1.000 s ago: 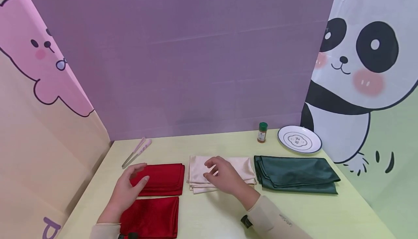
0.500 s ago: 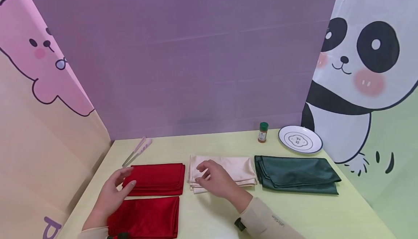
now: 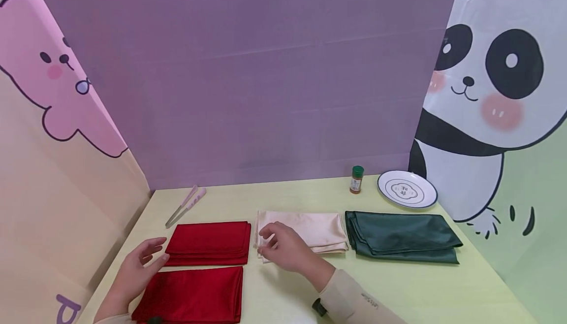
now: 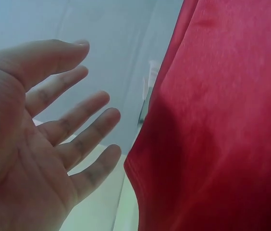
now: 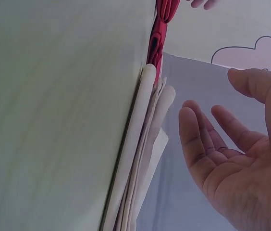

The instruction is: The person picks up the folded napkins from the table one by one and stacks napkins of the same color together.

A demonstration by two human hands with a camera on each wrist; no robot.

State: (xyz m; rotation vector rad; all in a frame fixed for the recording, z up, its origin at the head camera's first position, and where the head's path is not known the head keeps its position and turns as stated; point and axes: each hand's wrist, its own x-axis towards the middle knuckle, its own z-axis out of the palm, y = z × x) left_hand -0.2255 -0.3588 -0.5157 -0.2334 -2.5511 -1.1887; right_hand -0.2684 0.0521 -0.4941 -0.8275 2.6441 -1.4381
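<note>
My left hand hovers at the left edges of two folded red cloths, its fingers spread and holding nothing. The upper red cloth lies behind the lower red cloth. In the left wrist view, red fabric fills the right side, apart from the fingers. Over the front left of a folded cream cloth is my right hand, fingers loosely bent with nothing in them. The right wrist view shows the cream cloth's layered edge apart from the hand.
A folded dark green cloth lies to the right. Behind it stand a white plate and a small green-capped jar. Pink-handled tongs lie at the back left. A purple backdrop rises behind the table.
My left hand has moved left and toward me, off the upper red cloth. My right hand has shifted slightly left and toward me over the cream cloth. The cloths have stayed in place.
</note>
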